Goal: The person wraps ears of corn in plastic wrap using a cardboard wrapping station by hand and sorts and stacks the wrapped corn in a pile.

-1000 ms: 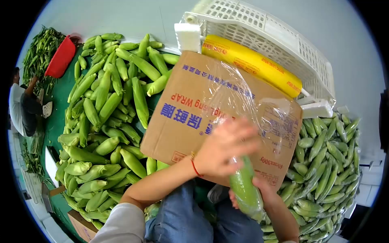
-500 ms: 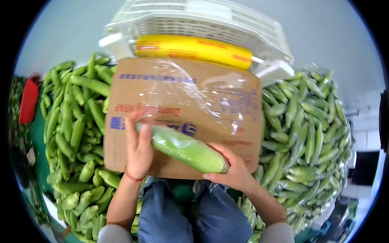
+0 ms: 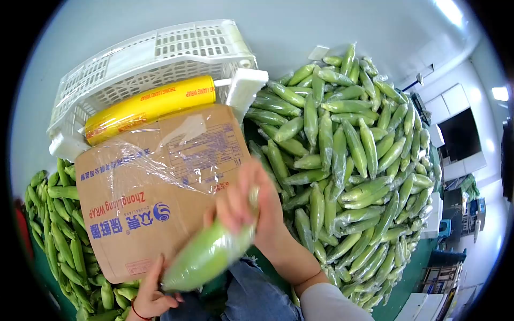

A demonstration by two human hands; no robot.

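A plastic-wrapped ear of corn (image 3: 206, 259) in its green husk slants over the front edge of the cardboard box. Blurred by motion, my right hand (image 3: 243, 206) has its fingers round the upper end of this ear. My left hand (image 3: 152, 297), with a red string on the wrist, is beside its lower end, thumb and fingers apart; whether it touches the ear is unclear. Clear film (image 3: 150, 166) lies across the printed box (image 3: 128, 198), in front of a yellow roll of wrap (image 3: 152, 109).
Behind the roll stands a white plastic crate (image 3: 139, 59) with white foam blocks near the roll's ends. Wrapped corn (image 3: 348, 176) is heaped on the right, unwrapped corn (image 3: 64, 241) at the left. Shelves and a dark screen (image 3: 460, 134) show at the far right.
The view has swung right, showing more of the wrapped heap. The ear has turned, its upper end now at my right hand. My left hand has moved off its upper end to near its lower end.
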